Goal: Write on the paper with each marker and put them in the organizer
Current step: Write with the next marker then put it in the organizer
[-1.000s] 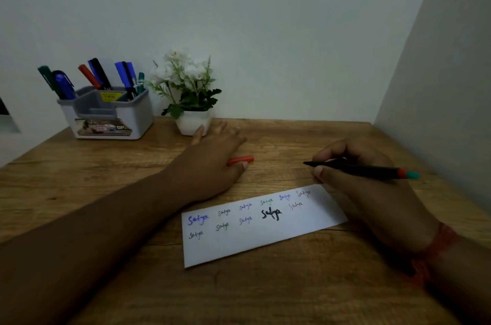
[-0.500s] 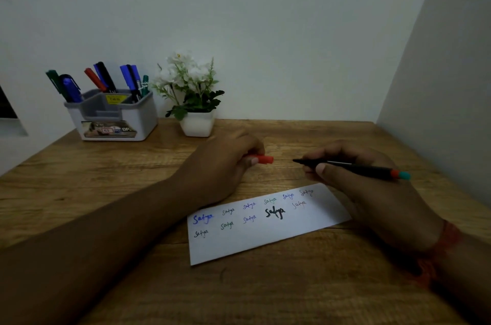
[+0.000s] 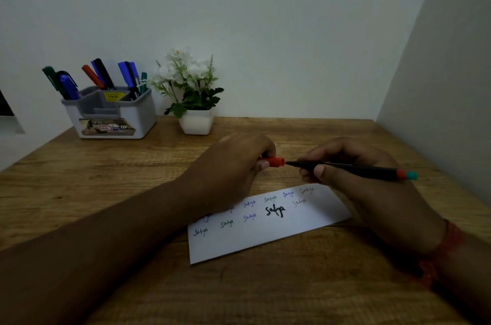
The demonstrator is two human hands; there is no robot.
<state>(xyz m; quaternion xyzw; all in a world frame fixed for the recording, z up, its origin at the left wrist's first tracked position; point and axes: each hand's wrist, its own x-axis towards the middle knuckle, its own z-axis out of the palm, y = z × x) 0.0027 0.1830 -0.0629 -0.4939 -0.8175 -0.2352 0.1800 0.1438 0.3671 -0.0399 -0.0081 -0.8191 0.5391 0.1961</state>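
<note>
My left hand (image 3: 233, 170) pinches the orange cap (image 3: 275, 162), mouth facing right, seemingly just touching the tip of the marker (image 3: 345, 169) gripped level in my right hand (image 3: 353, 178).

We see a brown wood-grain bench (image 3: 79, 191). Directly on it rest a white rectangular paper strip (image 3: 265, 237) bearing handwriting, a grey-and-white plastic organizer (image 3: 114, 117) at rear left, and a white flowerpot (image 3: 196, 122) beside it.
</note>
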